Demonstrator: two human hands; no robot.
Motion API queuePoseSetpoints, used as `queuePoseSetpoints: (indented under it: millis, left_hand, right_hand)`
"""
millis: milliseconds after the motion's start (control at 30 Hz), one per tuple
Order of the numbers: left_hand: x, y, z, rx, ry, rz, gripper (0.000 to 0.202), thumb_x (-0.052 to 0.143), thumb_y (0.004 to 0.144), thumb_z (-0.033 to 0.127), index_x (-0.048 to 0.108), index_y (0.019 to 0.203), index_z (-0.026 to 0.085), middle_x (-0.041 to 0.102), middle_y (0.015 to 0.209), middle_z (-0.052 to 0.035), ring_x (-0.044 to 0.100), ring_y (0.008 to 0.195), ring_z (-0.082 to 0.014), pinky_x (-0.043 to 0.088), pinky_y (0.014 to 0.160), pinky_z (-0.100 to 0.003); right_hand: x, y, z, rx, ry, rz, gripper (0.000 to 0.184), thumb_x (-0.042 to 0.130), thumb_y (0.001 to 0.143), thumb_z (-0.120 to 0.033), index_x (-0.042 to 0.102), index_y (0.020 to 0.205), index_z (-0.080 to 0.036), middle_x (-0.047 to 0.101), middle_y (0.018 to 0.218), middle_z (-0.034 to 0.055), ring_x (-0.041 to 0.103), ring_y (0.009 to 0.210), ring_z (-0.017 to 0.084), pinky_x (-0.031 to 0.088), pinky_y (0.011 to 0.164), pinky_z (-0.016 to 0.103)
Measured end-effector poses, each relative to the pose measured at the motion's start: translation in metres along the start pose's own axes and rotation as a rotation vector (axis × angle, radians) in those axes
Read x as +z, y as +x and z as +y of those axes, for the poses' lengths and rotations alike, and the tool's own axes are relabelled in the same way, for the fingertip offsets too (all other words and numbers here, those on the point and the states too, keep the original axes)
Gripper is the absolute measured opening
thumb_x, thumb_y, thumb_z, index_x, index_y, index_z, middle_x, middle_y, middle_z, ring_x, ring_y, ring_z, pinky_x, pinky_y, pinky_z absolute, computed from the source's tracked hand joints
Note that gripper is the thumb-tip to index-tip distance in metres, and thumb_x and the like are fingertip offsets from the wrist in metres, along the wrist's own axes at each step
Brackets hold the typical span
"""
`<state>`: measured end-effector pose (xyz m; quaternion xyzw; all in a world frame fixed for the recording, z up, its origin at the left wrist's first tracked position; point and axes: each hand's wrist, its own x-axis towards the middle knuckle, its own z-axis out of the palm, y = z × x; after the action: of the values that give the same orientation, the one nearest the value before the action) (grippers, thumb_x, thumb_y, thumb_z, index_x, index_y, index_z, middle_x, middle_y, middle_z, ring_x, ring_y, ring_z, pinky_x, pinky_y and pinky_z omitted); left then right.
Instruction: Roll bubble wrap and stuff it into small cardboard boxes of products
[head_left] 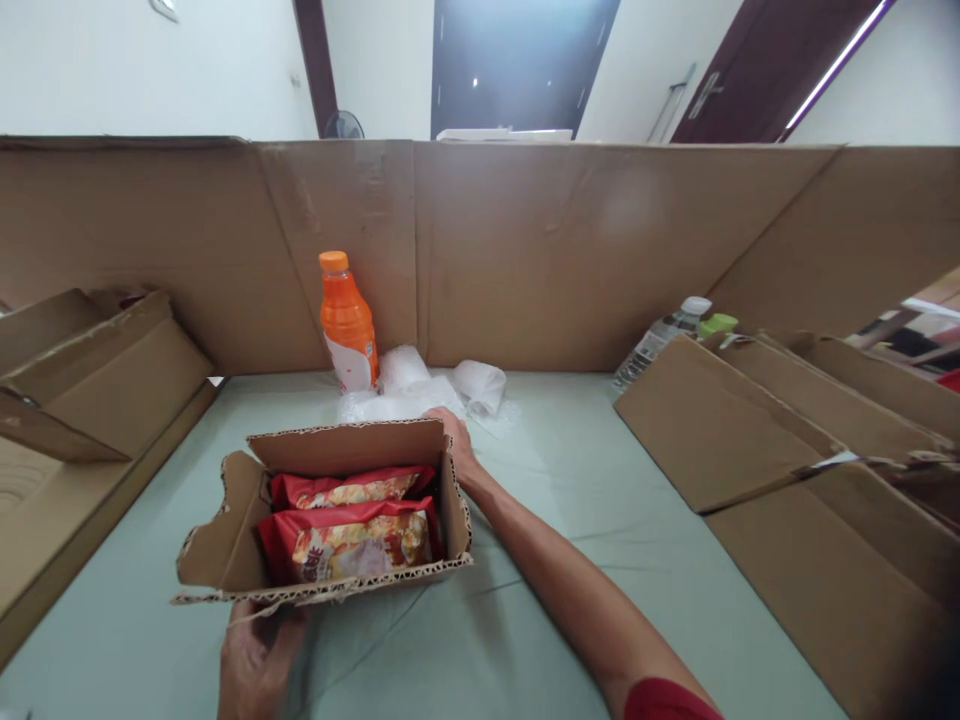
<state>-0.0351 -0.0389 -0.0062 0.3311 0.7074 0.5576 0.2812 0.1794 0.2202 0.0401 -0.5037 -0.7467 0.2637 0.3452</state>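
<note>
A small open cardboard box (232, 540) sits on the pale green table (570, 500). Two red snack packets (352, 545) lie inside it. My left hand (259, 660) is under the box's near flap, its fingers curled against the cardboard. My right hand (457, 435) reaches past the box's far right corner, with the fingers resting on that corner next to the crumpled bubble wrap (420, 390). An orange drink bottle (347, 325) stands upright behind the box.
A tall cardboard wall (570, 250) runs across the back. An open carton (90, 400) lies at the left. Larger carton flaps (750, 430) lie at the right, with a clear bottle (660, 340) and a green-capped one (718, 324) behind them.
</note>
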Motion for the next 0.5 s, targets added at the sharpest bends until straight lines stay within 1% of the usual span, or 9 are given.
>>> queuePoseSetpoints:
  millis: [67,133,233,300,367,400,433,467,500]
  left_hand:
    - [-0.002,0.004,-0.003,0.025,-0.008,-0.014,0.039,0.071,0.072,0.050,0.054,0.096,0.024,0.067,0.084,-0.0030,0.068,0.087,-0.0266,0.056,0.079,-0.037]
    - [-0.005,0.009,-0.007,0.029,-0.012,-0.036,0.042,0.073,0.069,0.050,0.053,0.094,0.024,0.066,0.083,-0.0027,0.068,0.088,-0.0271,0.056,0.080,-0.037]
    - [-0.006,0.016,-0.008,0.023,-0.002,-0.058,0.051,0.076,0.063,0.051,0.053,0.099,0.023,0.066,0.089,-0.0046,0.067,0.089,-0.0278,0.056,0.078,-0.038]
    - [-0.005,0.017,-0.003,0.055,0.000,-0.045,0.054,0.075,0.063,0.050,0.053,0.103,0.022,0.065,0.094,-0.0055,0.065,0.091,-0.0272,0.055,0.080,-0.038]
    - [-0.003,0.016,0.004,0.081,0.011,-0.035,0.055,0.074,0.065,0.049,0.053,0.108,0.021,0.064,0.097,-0.0054,0.063,0.093,-0.0264,0.053,0.084,-0.040]
    - [-0.004,0.014,0.009,0.084,0.020,-0.037,0.057,0.073,0.065,0.048,0.053,0.112,0.021,0.064,0.099,-0.0057,0.063,0.095,-0.0265,0.053,0.087,-0.041]
    - [-0.005,0.010,0.014,0.083,0.031,-0.035,0.061,0.072,0.066,0.048,0.053,0.117,0.020,0.064,0.103,-0.0067,0.062,0.099,-0.0274,0.052,0.091,-0.043]
    - [-0.006,0.005,0.019,0.078,0.051,-0.025,0.067,0.071,0.067,0.048,0.052,0.124,0.020,0.064,0.111,-0.0085,0.061,0.105,-0.0290,0.050,0.095,-0.047]
    - [-0.009,-0.002,0.024,0.072,0.075,-0.003,0.074,0.071,0.069,0.048,0.048,0.133,0.021,0.062,0.122,-0.0106,0.059,0.113,-0.0312,0.047,0.100,-0.050]
  right_hand:
    - [-0.019,-0.014,0.003,0.068,0.140,0.048,0.013,0.055,0.082,-0.031,0.059,0.075,-0.021,0.065,0.075,0.0017,0.060,0.073,0.018,0.049,0.067,0.030]
    - [-0.046,-0.036,0.006,0.150,0.276,0.105,0.018,0.056,0.081,-0.038,0.054,0.076,-0.021,0.061,0.067,-0.0008,0.058,0.062,0.016,0.047,0.056,0.027]
    - [-0.084,-0.086,0.010,0.252,0.410,0.194,0.030,0.060,0.076,-0.046,0.053,0.090,-0.020,0.062,0.068,-0.0014,0.058,0.057,0.015,0.045,0.049,0.025]
    - [-0.101,-0.130,0.010,0.340,0.494,0.252,0.045,0.067,0.072,-0.047,0.052,0.105,-0.019,0.063,0.072,-0.0011,0.058,0.057,0.015,0.044,0.047,0.024]
    - [-0.109,-0.175,0.008,0.485,0.642,0.275,0.062,0.076,0.067,-0.044,0.051,0.118,-0.019,0.065,0.076,-0.0003,0.058,0.060,0.015,0.043,0.047,0.023]
    - [-0.110,-0.197,0.006,0.567,0.729,0.269,0.068,0.080,0.064,-0.042,0.051,0.121,-0.019,0.066,0.080,0.0006,0.059,0.062,0.015,0.043,0.047,0.023]
    - [-0.109,-0.216,0.004,0.637,0.806,0.252,0.069,0.083,0.062,-0.041,0.053,0.121,-0.020,0.067,0.083,0.0015,0.059,0.064,0.016,0.043,0.048,0.023]
    - [-0.109,-0.234,0.001,0.679,0.852,0.228,0.065,0.083,0.063,-0.041,0.057,0.119,-0.020,0.068,0.086,0.0025,0.060,0.067,0.016,0.043,0.048,0.023]
    - [-0.108,-0.248,-0.001,0.682,0.848,0.199,0.057,0.082,0.066,-0.042,0.061,0.115,-0.020,0.069,0.088,0.0034,0.060,0.069,0.016,0.044,0.050,0.023]
